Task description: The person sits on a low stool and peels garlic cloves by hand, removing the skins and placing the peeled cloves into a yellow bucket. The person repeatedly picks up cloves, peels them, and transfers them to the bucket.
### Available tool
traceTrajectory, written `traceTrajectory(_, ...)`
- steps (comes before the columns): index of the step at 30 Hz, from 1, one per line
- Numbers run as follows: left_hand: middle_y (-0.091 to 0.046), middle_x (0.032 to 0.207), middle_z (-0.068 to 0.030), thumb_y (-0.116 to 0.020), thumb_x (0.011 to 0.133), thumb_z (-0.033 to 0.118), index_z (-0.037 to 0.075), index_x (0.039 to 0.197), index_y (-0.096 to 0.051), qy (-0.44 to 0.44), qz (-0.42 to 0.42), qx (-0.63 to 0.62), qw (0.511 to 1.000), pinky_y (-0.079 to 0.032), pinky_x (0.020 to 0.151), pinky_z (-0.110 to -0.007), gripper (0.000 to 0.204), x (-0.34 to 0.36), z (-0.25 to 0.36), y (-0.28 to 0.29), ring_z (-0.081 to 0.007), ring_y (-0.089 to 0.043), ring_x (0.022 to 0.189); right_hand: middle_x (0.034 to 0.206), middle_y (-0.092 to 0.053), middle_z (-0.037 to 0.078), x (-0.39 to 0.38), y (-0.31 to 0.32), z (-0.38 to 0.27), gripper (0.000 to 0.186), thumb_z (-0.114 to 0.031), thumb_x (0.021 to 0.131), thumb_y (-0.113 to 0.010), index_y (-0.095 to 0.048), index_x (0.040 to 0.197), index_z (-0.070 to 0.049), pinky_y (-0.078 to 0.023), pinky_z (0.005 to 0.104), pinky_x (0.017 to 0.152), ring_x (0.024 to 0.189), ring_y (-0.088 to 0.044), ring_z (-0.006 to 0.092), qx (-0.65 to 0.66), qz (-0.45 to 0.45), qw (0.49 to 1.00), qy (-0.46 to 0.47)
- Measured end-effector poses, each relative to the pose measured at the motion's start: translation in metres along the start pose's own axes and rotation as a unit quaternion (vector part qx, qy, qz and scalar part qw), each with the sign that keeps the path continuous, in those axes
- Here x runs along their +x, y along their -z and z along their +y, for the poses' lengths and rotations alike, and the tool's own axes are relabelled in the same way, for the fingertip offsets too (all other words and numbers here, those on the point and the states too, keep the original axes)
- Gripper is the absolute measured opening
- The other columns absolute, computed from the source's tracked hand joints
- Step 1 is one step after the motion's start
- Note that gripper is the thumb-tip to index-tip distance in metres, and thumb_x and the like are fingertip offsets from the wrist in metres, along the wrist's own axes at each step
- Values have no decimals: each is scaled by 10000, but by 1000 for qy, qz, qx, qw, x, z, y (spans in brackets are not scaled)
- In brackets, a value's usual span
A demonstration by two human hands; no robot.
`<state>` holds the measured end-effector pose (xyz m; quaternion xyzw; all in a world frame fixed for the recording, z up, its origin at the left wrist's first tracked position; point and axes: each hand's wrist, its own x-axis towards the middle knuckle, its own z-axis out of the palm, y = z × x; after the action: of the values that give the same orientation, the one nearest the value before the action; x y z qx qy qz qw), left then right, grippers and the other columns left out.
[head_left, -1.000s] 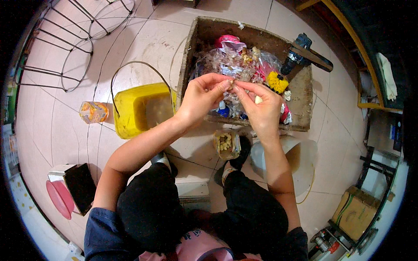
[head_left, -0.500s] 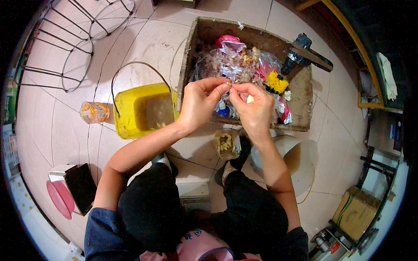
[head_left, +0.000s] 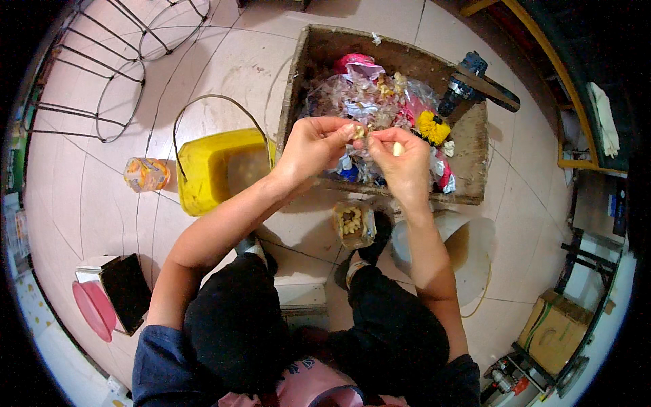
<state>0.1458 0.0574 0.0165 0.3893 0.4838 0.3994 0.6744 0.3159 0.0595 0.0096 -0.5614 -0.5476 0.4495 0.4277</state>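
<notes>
My left hand (head_left: 319, 144) is closed in a pinch on a small yellowish piece (head_left: 359, 131), which looks like a garlic clove partly in its skin. Close beside it, my right hand (head_left: 405, 166) is closed, its thumb and finger together near that piece. A smooth, pale peeled garlic clove (head_left: 398, 148) shows tucked in the right fingers. Both hands are above the near side of a worn box (head_left: 468, 159) holding papery skins and wrappers. Below them, by my shoe, a small clear tub (head_left: 354, 227) contains several pale cloves.
Left of the box stands a yellow bucket (head_left: 193, 163) with cloudy water and a raised handle; beside it is an orange-patterned jar (head_left: 146, 175). A whitish bucket (head_left: 475, 258) is by my right leg. A dark tool (head_left: 468, 81) lies across the box's right side, near a yellow pompom (head_left: 432, 127).
My fingertips have separated slightly. The yellowish piece now shows in my left pinch, and my right hand has shifted a little to the right with the peeled garlic clove.
</notes>
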Motion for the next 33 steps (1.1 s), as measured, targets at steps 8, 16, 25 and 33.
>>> traceTrajectory(8,-579,718,36,-554,937,332,37,1017,-648,93,-62,-159,981,-263,421,-188,319,4,4,7,-24,-347,510,657,-601,9,9,25,-7,140,-132,742,-746,-721,864,-68,-432,242,571,615,-534,70,-119,53,988,89)
traceTrajectory(16,-596,808,5,-481,927,516,34,1123,-603,143,-86,-151,974,-209,408,-191,535,2,7,7,-28,-325,505,654,-576,-18,-2,20,-23,145,-123,764,-730,-663,879,-67,-381,193,515,576,-494,55,120,-51,990,-51)
traceTrajectory(25,-328,1418,-256,-447,890,568,-56,1383,-298,188,-201,-580,767,-318,1096,-445,810,14,-14,27,-386,-319,1324,849,-552,92,-67,26,25,163,-218,874,-550,-504,834,-68,-376,233,434,559,-496,138,403,-352,770,-347)
traceTrajectory(33,-378,1394,-244,-459,882,575,-19,1386,-331,141,-223,-545,796,-298,1085,-490,789,7,-4,25,-372,-336,1321,1008,-661,108,-81,25,41,199,-195,854,-649,-679,937,-18,-469,340,846,973,-620,238,-158,-349,924,-3)
